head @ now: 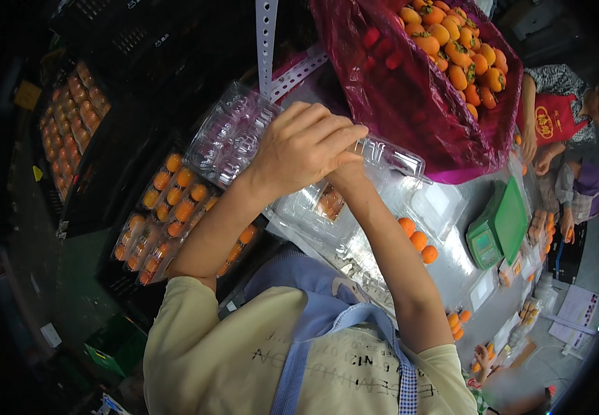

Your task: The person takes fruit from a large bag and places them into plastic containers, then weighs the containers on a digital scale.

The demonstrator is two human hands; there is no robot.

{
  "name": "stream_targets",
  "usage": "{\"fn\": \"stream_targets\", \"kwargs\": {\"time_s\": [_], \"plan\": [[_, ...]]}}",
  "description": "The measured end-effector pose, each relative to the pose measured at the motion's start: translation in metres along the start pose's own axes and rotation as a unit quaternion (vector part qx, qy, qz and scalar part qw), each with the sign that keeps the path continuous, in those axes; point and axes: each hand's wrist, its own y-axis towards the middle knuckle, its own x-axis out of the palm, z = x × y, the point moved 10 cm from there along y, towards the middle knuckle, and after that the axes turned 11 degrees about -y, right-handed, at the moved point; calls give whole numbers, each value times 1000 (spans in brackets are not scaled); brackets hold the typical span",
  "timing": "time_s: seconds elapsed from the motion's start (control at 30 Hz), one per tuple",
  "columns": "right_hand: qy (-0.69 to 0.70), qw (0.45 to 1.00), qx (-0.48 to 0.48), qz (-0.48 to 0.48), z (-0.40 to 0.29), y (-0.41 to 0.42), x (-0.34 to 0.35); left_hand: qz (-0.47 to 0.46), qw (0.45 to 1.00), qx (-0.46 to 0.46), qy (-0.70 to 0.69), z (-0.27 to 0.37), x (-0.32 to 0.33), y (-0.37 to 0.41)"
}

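My left hand (302, 148) has its fingers bent over a clear plastic clamshell tray with moulded cups (234, 135). My right hand (347, 163) is tucked beneath the left fingers, so most of it is hidden and its grip cannot be seen. A clear flat plastic part (395, 158) sticks out to the right of both hands; whether it belongs to the same clamshell is hidden. Below the hands, more clear plastic packs (299, 210) lie on the metal table (449, 275), one with a fruit-picture label (329, 202).
A magenta bag (382, 88) full of persimmons (457, 46) stands ahead right. Loose orange fruits (418, 239) and a green scale (496, 228) are on the table. Filled clamshells (175, 197) sit at left, near a black crate (107, 171). A perforated metal post (265, 52) rises ahead. Co-workers (558, 109) stand right.
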Motion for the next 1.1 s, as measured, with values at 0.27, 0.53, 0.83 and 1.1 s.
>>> {"fn": "stream_targets", "kwargs": {"time_s": [0.27, 0.53, 0.83, 1.1], "plan": [[65, 998, 23, -4, 9, 27, 1, 7, 1000, -17, -2, -23, -4, 13], [373, 925, 70, -7, 17, 22, -5, 11, 1000, -6, -12, -25, -1, 20], [358, 934, 11, -2, 1, 5, -25, -8, 1000, -9, -14, -22, 13, 15], [101, 995, 15, 2, -10, 7, -11, -31, 999, -15, -2, -16, 22, 6]]}}
